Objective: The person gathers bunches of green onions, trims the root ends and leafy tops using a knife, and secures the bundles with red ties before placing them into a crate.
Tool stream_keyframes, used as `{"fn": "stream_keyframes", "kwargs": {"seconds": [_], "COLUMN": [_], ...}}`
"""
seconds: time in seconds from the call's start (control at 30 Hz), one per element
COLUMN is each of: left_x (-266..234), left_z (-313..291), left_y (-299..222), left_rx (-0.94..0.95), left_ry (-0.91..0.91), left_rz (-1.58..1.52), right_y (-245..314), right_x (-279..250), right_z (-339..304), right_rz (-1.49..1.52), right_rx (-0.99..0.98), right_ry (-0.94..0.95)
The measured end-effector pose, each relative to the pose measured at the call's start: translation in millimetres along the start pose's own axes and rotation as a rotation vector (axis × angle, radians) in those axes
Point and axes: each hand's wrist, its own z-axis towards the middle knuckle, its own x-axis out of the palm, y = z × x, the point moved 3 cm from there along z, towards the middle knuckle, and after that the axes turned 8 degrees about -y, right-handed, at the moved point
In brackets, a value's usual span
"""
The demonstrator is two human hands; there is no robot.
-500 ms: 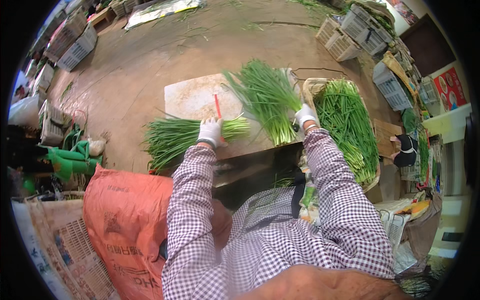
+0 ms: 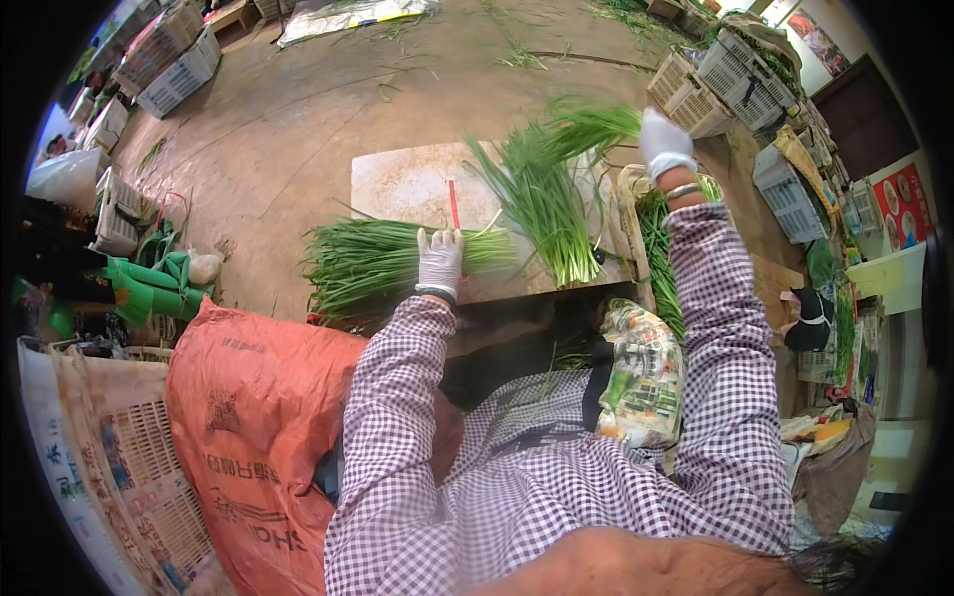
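Note:
White gloves cover both my hands. My left hand (image 2: 440, 262) lies across a thick bundle of green chives (image 2: 370, 260), its fingers over the stalks near their pale ends. A red strip (image 2: 454, 204) reaches out beyond that hand on the stained pale board (image 2: 397, 187). My right hand (image 2: 664, 141), smeared by motion, is raised at the far right of the board, closed around the stalk ends of a smaller bunch of chives (image 2: 594, 129). Its leaves trail left over a loose pile of chives (image 2: 545, 204) lying on the board.
A basket (image 2: 632, 223) with more chives stands right of the board, partly behind my right arm. To my left bulges an orange sack (image 2: 263, 397). A printed plastic bag (image 2: 641, 377) sits by my lap. Plastic crates (image 2: 686, 94) stand at the far right.
My right hand has moved away and to the right, lifting a bunch off the loose pile. My left hand stays on its bundle. The view has shifted slightly.

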Motion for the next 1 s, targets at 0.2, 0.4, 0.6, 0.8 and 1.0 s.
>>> {"fn": "stream_keyframes", "kwargs": {"seconds": [0.2, 0.4, 0.6, 0.8, 1.0], "left_x": [3.1, 3.0, -5.1, -8.9, -15.2], "left_z": [-18.3, -21.9, -21.9, -23.2, -30.1], "left_y": [-0.8, -3.1, -9.7, -9.0, -5.5], "left_rx": [-0.005, 0.001, 0.02, 0.002, 0.051], "left_ry": [-0.132, -0.194, -0.246, -0.16, -0.465], "left_rz": [0.022, 0.052, 0.092, -0.054, 0.084], "right_y": [75.9, 169.4, 263.7, 246.8, 246.5], "right_x": [-114.1, -101.4, 63.0, 143.9, 150.6], "right_z": [11.3, -21.0, -120.2, -149.1, -157.3], "right_rz": [0.111, 0.369, 0.437, 0.614, 0.588], "right_rx": [-0.151, -0.221, -0.523, -0.434, -0.508], "right_ry": [-0.277, -0.428, -0.039, 0.465, 0.38]}}
